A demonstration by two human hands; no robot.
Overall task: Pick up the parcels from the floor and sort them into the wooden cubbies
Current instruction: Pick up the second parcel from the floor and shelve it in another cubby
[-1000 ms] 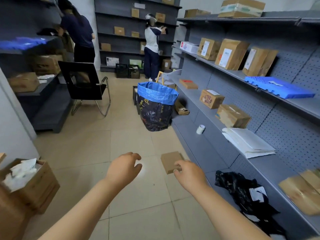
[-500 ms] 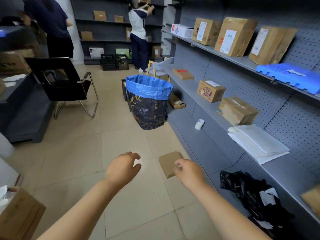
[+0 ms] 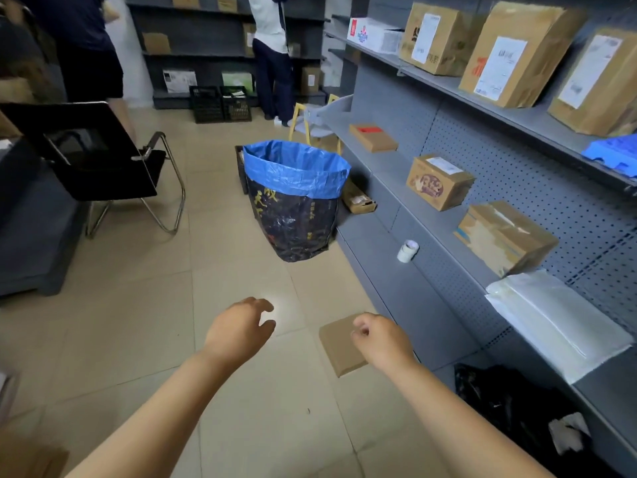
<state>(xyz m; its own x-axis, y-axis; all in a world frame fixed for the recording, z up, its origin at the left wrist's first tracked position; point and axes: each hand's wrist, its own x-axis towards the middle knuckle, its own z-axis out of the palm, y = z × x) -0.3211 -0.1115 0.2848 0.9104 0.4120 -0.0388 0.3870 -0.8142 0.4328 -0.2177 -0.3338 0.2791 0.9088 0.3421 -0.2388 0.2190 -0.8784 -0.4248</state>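
We reach toward a flat brown parcel lying on the tiled floor beside grey shelving. Our right hand hovers over it, fingers loosely curled, holding nothing; our left hand is spread, empty. Nothing looks sorted yet.

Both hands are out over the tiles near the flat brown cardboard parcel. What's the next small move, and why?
Probably lower the right hand onto the flat brown cardboard parcel and grip its near edge. The parcel lies flat on the beige tiled floor, partly under that hand, whose fingers are curled but seem to hold nothing. The left hand is open and off to the side.
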